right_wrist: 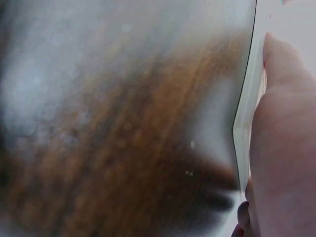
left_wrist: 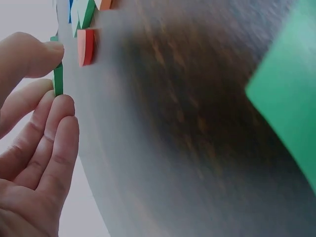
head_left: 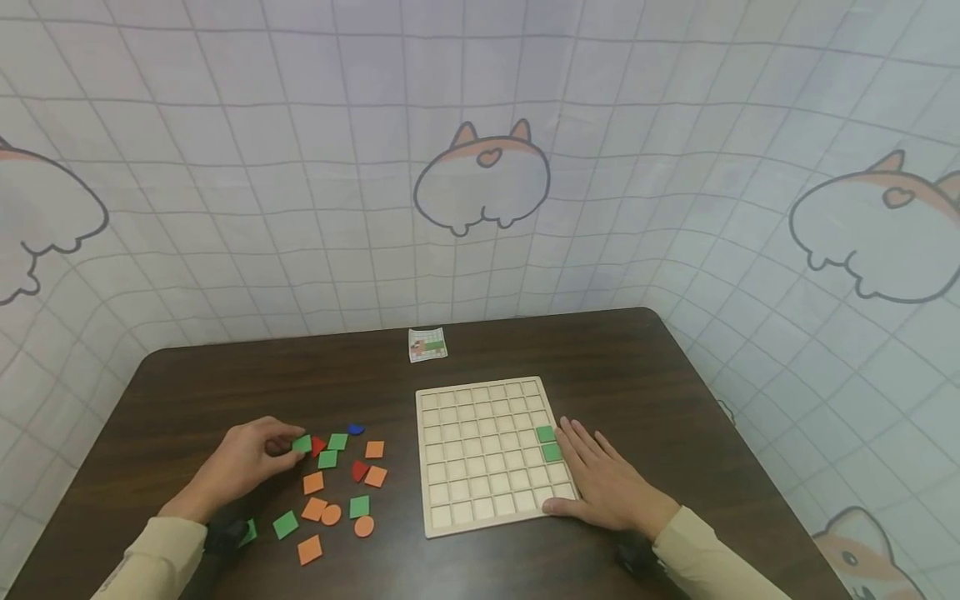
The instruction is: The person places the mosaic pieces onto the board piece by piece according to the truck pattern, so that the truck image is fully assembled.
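1. Left hand grip (head_left: 251, 457): nearly closed, pinching a green square (head_left: 302, 444) at the desk's (head_left: 630, 375) left side.
2. Right hand grip (head_left: 603, 482): flat, straight-fingered, touching the right edge of the pale gridded board (head_left: 480, 450).
3. Loose pieces (head_left: 313, 482) (green, orange, red, blue) lie left of the board.
4. Far side: small printed card (head_left: 427, 345).

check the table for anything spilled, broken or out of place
Nothing looks spilled or broken, but one green square tile, farthest left of the loose tiles, is partly hidden by the left wrist camera, so it might be overlooked.
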The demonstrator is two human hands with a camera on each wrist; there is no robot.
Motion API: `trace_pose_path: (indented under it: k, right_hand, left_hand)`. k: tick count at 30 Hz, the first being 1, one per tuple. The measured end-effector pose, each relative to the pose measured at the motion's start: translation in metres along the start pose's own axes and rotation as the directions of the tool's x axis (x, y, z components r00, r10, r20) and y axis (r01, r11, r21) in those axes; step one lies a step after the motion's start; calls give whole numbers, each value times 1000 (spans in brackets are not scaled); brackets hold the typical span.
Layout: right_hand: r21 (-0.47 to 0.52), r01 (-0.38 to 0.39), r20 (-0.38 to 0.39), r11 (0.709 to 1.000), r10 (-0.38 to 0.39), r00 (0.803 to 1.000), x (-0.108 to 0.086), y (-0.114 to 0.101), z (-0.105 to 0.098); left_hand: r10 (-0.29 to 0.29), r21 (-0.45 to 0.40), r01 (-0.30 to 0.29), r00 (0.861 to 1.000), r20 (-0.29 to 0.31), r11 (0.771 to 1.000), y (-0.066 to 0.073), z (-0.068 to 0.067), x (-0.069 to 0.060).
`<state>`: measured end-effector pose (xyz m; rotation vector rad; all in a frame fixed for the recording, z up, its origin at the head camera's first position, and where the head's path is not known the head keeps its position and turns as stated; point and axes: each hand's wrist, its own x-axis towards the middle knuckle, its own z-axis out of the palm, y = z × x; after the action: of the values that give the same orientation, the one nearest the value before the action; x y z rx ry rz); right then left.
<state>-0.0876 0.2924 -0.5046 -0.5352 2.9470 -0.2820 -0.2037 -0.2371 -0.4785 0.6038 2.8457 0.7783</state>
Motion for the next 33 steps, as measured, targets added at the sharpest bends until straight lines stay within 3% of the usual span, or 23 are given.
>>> trace_pose_path:
  k: [10, 33]
  right_hand:
    - [-5, -3, 23, 1000, 4, 1000, 2, 1, -1]
    - [-15, -3, 25, 1000, 3, 1000, -1, -1, -2]
  left_hand:
    - [37, 14, -36, 999, -26, 999, 10, 4, 8]
    - [84, -46, -84, 996, -4, 995, 40, 18, 29]
